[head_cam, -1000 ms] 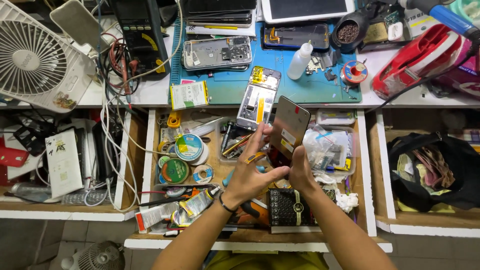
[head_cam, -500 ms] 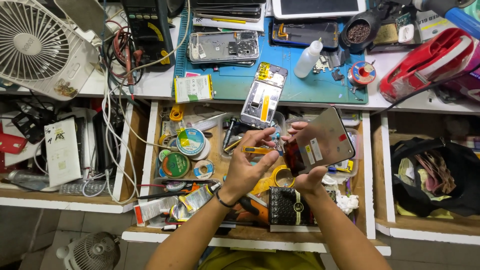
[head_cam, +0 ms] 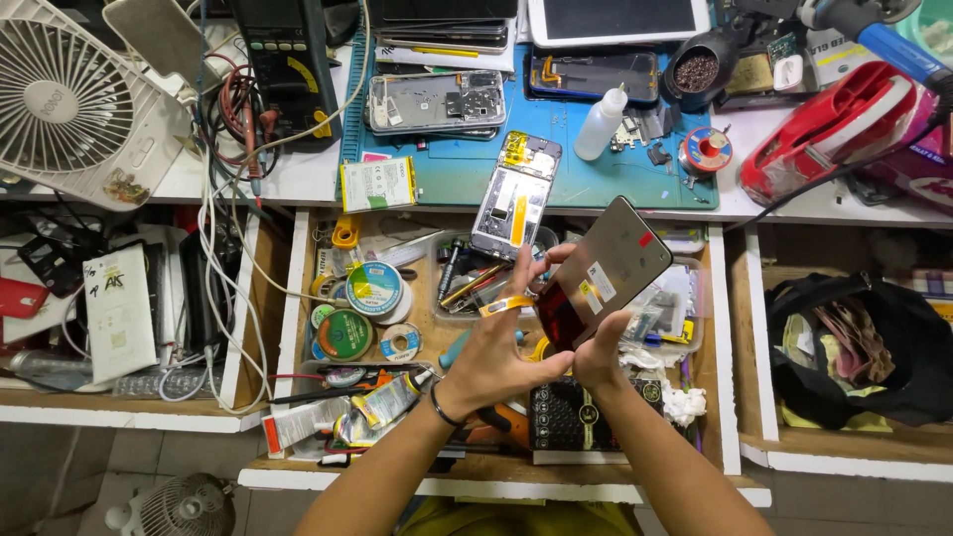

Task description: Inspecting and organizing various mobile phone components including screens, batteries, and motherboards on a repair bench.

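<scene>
From my feed, the flat rectangular phone screen panel (head_cam: pixel 606 270), matte grey back with small stickers, was tilted above the open drawer (head_cam: pixel 298 328). Right hand (head_cam: pixel 599 359) cupped its lower edge; left hand (head_cam: pixel 493 349) pinched a thin orange ribbon strip (head_cam: pixel 506 305) beside it. Blue mat (head_cam: pixel 447 179) lay on the table beyond.

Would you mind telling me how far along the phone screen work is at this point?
Done: the phone frame lies opened on the blue mat, with no screen on it. In hand: the right hand holds the display panel back side up, while the left hand pinches its orange flex ribbon. Left: panel and frame are not yet joined.
</scene>
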